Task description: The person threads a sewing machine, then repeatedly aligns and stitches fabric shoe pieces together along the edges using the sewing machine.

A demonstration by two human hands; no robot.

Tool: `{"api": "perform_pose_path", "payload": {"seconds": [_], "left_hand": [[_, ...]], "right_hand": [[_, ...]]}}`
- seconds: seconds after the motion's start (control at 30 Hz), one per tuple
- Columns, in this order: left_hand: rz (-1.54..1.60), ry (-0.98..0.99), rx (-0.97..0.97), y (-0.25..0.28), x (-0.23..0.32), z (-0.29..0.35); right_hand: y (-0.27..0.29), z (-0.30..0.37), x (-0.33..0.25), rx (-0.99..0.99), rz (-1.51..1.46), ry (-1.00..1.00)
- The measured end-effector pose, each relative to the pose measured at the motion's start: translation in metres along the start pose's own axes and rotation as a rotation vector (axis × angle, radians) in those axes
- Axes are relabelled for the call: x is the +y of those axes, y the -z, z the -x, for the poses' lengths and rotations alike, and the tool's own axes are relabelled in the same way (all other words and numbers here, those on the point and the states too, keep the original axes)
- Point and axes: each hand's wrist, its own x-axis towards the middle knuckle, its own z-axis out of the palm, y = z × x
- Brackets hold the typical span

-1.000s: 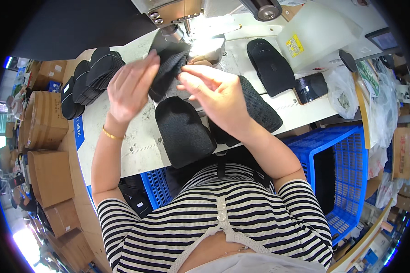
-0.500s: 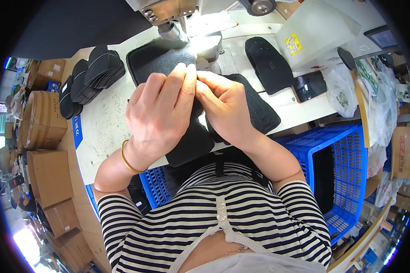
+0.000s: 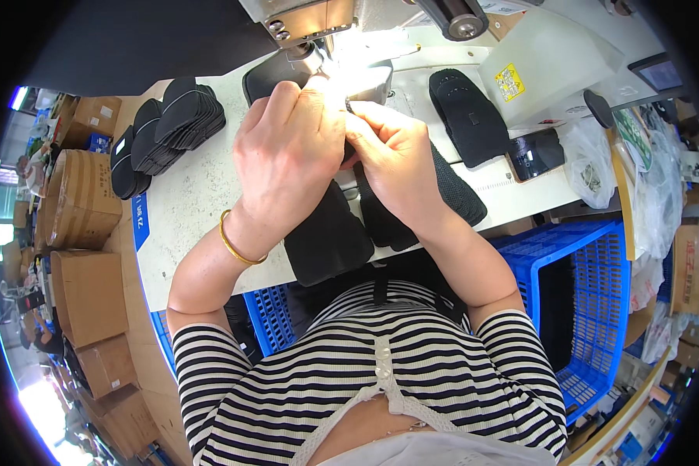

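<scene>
Bringing left hand and right hand together, almost touching, beneath the metal head of a sewing machine, right at its lamp glare; curling left fingers forward and down, with tips washed out by light, so cannot tell whether gripping or merely pressing; pinching a short dark edge between right thumb and forefinger; cannot tell whether joined to the rounded black fabric piece lying under the machine head, just beyond the left knuckles and partly hidden by them; wearing a gold bangle on left wrist and a black-and-white striped top; having, nearer the body on the white worktable, a smooth black pad, with black mesh pieces beside it, partly under right wrist; seeing stacked black pieces at far left; on the right, a black pad with small holes, near a glossy dark smartphone and a clear plastic bag; below the table's right edge, a blue plastic crate.
</scene>
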Motion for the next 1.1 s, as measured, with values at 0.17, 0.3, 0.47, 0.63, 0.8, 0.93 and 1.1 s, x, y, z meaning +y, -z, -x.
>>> {"api": "perform_pose_path", "payload": {"seconds": [0.17, 0.3, 0.47, 0.63, 0.8, 0.93, 1.1], "left_hand": [[0.018, 0.068, -0.051, 0.007, 0.007, 0.000], [0.317, 0.231, -0.081, 0.022, 0.008, 0.001], [0.995, 1.051, 0.251, 0.009, -0.020, 0.041], [1.783, 1.413, -0.106, -0.059, -0.094, 0.036], [1.342, 0.916, 0.038, -0.100, -0.140, 0.017], [0.421, 0.755, -0.308, -0.056, -0.095, 0.022], [0.595, 0.898, -0.773, 0.025, 0.014, 0.110]], "right_hand": [[0.001, 0.001, 0.003, -0.018, 0.009, 0.038], [0.012, 0.002, 0.009, -0.004, 0.205, 0.168], [0.064, 0.034, 0.025, 0.089, 1.216, 0.313], [0.074, 0.057, 0.050, 0.106, 1.369, 0.206], [0.072, 0.056, 0.061, 0.154, 1.330, 0.314], [0.072, 0.060, 0.065, 0.211, 1.285, 0.445], [0.069, 0.062, 0.065, 0.246, 1.296, 0.517]]}}
